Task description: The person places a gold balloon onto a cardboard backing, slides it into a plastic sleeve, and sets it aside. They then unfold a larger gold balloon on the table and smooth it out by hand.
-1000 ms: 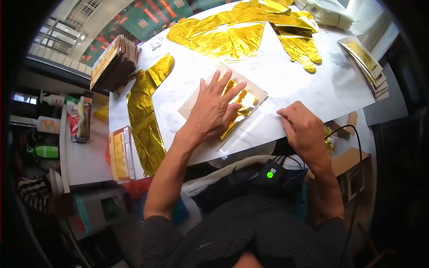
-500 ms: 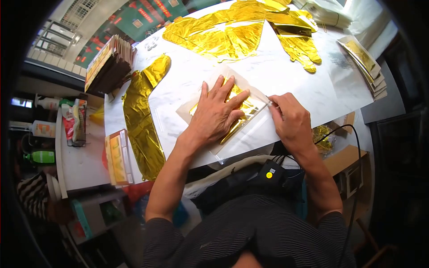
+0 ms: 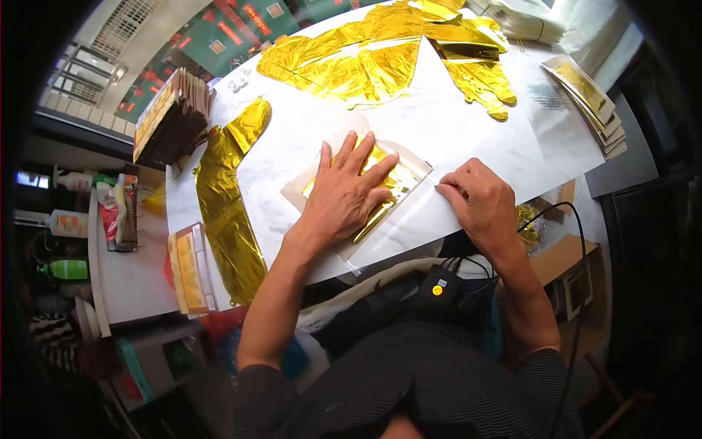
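My left hand (image 3: 347, 186) lies flat with its fingers spread, pressing on a clear plastic bag (image 3: 380, 222). Inside the bag, folded gold foil (image 3: 389, 184) and a pale card (image 3: 295, 192) show around my fingers; the rest is under my hand. Just right of the bag's edge, my right hand (image 3: 479, 201) is closed in a pinch, apart from the bag. Whatever is between its thumb and fingertips is too small or clear to make out. A long flat gold foil balloon (image 3: 223, 205) lies to the left.
Larger gold foil balloons (image 3: 344, 66) spread across the far side of the white table (image 3: 292, 124). A stack of cards (image 3: 170, 117) stands at the back left. Packed bags (image 3: 589, 102) lie at the right edge, and a printed pack (image 3: 190, 269) sits at the left edge.
My right hand has drawn away from the bag's corner, slightly right and toward me, still pinched. My left hand stays flat on the bag. The whole view has shifted a little.
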`<state>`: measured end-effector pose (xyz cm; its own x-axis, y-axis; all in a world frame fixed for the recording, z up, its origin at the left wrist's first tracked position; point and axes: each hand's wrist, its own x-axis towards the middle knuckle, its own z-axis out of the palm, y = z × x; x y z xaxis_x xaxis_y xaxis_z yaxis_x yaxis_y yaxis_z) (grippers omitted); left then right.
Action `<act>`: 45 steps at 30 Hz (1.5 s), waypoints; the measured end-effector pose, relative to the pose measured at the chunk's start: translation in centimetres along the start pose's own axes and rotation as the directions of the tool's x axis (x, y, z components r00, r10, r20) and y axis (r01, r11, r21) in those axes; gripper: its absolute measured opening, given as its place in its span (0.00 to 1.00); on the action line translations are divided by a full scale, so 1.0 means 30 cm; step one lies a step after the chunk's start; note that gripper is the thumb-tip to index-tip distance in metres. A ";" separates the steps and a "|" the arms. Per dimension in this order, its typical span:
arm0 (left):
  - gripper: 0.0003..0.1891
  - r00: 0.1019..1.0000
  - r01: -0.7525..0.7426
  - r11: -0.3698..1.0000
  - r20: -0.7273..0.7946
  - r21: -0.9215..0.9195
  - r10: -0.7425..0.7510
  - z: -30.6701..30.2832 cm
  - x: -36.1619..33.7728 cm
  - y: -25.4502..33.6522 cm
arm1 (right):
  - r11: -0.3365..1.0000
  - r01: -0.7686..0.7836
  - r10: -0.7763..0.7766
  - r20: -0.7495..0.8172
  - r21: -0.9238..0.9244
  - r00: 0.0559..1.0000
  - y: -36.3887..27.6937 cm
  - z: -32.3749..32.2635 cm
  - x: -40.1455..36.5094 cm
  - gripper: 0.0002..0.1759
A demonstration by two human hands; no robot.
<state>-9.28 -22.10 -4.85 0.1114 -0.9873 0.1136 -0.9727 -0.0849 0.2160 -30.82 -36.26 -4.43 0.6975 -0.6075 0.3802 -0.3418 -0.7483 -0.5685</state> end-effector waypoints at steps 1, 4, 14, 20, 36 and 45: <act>0.29 1.000 -0.001 1.000 -0.001 0.002 0.001 0.003 0.003 -0.003 | 1.000 0.001 -0.001 -0.002 0.000 1.000 0.000 0.004 0.008 0.05; 0.29 0.998 -0.026 0.999 -0.051 0.028 0.028 0.012 -0.005 -0.006 | 0.999 0.036 -0.036 0.024 0.015 0.999 -0.005 0.024 0.019 0.05; 0.28 0.999 0.016 0.999 0.047 -0.035 -0.014 -0.034 0.000 0.003 | 0.996 0.090 -0.090 0.015 0.013 0.996 -0.011 0.059 0.046 0.05; 0.28 0.995 -0.097 0.995 0.032 0.030 0.096 -0.061 0.015 0.034 | 0.996 0.087 -0.087 0.066 0.002 0.994 -0.008 0.060 0.052 0.06; 0.28 0.982 -0.189 0.982 0.002 -0.001 0.189 0.026 0.004 -0.005 | 0.956 0.278 -0.291 0.206 0.092 0.934 0.035 -0.036 0.073 0.18; 0.29 0.979 -0.204 0.979 -0.029 -0.023 0.203 0.032 0.002 -0.011 | 0.953 0.222 -0.276 0.290 0.205 0.916 0.057 -0.078 0.087 0.10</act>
<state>-9.15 -22.27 -5.84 -0.0828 -0.9796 0.1831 -0.9700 0.1214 0.2106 -31.04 -39.75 -2.70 0.9162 -0.2725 0.2938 -0.0413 -0.7935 -0.6072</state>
